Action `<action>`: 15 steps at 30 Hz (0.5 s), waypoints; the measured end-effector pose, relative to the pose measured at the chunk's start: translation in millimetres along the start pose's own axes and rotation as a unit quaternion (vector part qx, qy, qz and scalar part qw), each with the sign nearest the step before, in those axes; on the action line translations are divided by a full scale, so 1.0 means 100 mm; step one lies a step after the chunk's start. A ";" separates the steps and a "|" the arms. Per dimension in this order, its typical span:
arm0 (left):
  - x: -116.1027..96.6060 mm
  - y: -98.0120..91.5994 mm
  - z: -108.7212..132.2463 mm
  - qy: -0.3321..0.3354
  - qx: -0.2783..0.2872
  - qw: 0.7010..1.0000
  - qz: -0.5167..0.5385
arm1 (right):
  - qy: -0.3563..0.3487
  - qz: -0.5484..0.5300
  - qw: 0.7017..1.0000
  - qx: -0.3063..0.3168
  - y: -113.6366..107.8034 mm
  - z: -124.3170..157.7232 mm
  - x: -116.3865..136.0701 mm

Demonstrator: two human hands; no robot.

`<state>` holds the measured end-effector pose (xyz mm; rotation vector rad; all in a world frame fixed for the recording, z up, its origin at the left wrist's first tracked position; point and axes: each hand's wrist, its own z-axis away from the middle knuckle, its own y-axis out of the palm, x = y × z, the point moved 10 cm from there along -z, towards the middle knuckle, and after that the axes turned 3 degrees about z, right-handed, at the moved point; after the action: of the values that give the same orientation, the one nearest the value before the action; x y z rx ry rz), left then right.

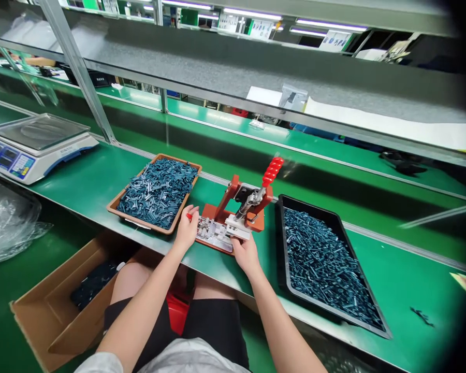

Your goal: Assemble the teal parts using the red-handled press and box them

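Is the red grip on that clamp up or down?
Up: the toggle clamp's red grip sticks up at a slant, high above the metal jig.

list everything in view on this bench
toggle clamp jig: 1, orange-red with red handle, middle of bench
shallow tray: 1, orange-brown, left of jig
flat metal parts: many, blue-grey, in shallow tray
deep tray: 1, black, right of jig
small metal pieces: many, blue-grey, in deep tray
digital scale: 1, white and blue, far left of bench
plastic bag: 1, clear, left edge
cardboard box: 1, brown, below bench
left hand: 1, at jig's left end
right hand: 1, at jig's front
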<state>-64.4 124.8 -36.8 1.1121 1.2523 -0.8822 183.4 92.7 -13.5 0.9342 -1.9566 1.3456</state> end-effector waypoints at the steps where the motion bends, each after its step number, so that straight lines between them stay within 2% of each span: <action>1: -0.03 -0.07 0.19 0.023 -0.022 0.999 -0.037 | -0.006 0.006 1.000 -0.017 -0.08 0.06 0.04; 3: -0.08 -0.20 0.65 0.064 -0.054 0.992 -0.097 | -0.028 0.021 0.999 -0.038 -0.20 0.26 0.19; 5: -0.01 -0.27 1.14 0.052 -0.032 0.993 -0.103 | -0.064 0.024 0.997 -0.027 -0.18 0.53 0.40; 7: 0.21 -0.23 1.57 -0.036 0.035 0.997 -0.052 | -0.111 0.012 0.993 0.037 0.01 0.83 0.68; 9: 0.44 -0.19 1.91 -0.132 0.076 0.988 0.011 | -0.144 -0.007 0.980 0.134 0.29 1.11 0.92; 11: 0.58 -0.21 2.09 -0.190 0.078 0.977 0.050 | -0.162 -0.023 0.957 0.239 0.53 1.32 1.08; 12: 0.64 -0.27 2.11 -0.208 0.072 0.974 0.061 | -0.170 -0.029 0.945 0.277 0.58 1.37 1.12; 14: 0.69 -0.53 2.04 -0.226 0.046 0.971 0.068 | -0.195 -0.027 0.935 0.296 0.47 1.34 1.09; 15: 0.67 -0.75 1.95 -0.220 0.020 0.974 0.058 | -0.207 -0.016 0.943 0.259 0.28 1.23 1.01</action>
<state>-74.5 -77.7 -120.8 0.9439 0.7990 -1.0016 92.6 -38.6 11.1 1.5985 -1.8872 1.8058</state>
